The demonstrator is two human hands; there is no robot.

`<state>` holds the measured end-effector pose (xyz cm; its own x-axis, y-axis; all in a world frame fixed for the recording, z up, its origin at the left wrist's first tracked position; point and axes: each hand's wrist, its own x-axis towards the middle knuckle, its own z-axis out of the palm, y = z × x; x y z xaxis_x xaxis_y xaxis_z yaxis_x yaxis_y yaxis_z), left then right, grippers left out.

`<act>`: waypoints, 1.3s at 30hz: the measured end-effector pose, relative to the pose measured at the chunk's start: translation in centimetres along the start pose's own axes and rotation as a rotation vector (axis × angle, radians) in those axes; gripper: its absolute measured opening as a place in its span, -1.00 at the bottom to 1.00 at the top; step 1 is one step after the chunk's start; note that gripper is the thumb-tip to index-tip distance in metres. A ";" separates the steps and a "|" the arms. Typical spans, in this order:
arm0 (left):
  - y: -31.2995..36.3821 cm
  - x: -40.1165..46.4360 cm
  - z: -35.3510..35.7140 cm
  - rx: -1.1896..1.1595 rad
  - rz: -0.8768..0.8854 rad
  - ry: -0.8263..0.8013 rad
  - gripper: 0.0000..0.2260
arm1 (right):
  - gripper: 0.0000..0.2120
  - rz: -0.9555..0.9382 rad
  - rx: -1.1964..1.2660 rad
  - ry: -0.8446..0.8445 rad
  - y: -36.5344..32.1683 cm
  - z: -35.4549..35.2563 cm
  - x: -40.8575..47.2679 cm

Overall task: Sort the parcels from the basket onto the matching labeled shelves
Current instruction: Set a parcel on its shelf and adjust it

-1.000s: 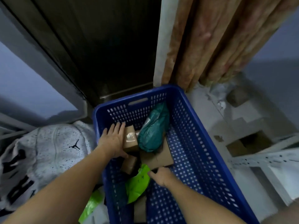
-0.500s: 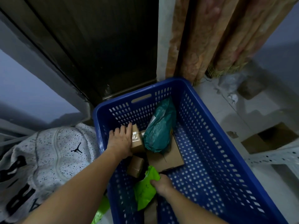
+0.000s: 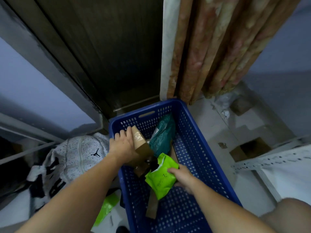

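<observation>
blue basket (image 3: pixel 198 148) sits on the floor in front of a dark door (image 3: pixel 107 52) w/ a curtain (image 3: pixel 218 47) to the far right & a white speckled bag (image 3: pixel 75 153) just left of it. inside, a teal parcel (image 3: pixel 164 133) leans at the far end, a flat cardboard piece lies under it, and a small brown box (image 3: pixel 140 144) is at the left wall, gripped by the left hand (image 3: pixel 123 145) w/ fingers wrapped over its far edge. right hand (image 3: pixel 182 177) pinches a bright green parcel (image 3: pixel 161 177) near the middle, lifted off the bottom.
</observation>
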<state>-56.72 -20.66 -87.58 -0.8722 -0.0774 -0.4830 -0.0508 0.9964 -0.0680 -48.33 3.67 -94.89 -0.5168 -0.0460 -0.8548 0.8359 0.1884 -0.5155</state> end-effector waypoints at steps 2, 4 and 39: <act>-0.3 -2.7 -4.0 -0.088 -0.037 -0.018 0.16 | -0.84 -0.014 0.052 0.005 -2.7 -1.0 -4.1; -0.8 -5.5 -8.3 -0.187 -0.077 -0.035 0.19 | -0.90 -0.035 0.111 0.003 -5.6 -1.9 -8.7; -0.6 -31.6 -54.2 -1.004 0.315 -0.127 -0.01 | -0.82 -0.602 0.074 0.147 -34.7 -13.3 -66.5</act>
<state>-55.50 -16.93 -25.00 -0.8617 0.2444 -0.4447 -0.2605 0.5391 0.8010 -45.43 13.19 -19.40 -0.9171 0.0139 -0.3984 0.3976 0.1026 -0.9118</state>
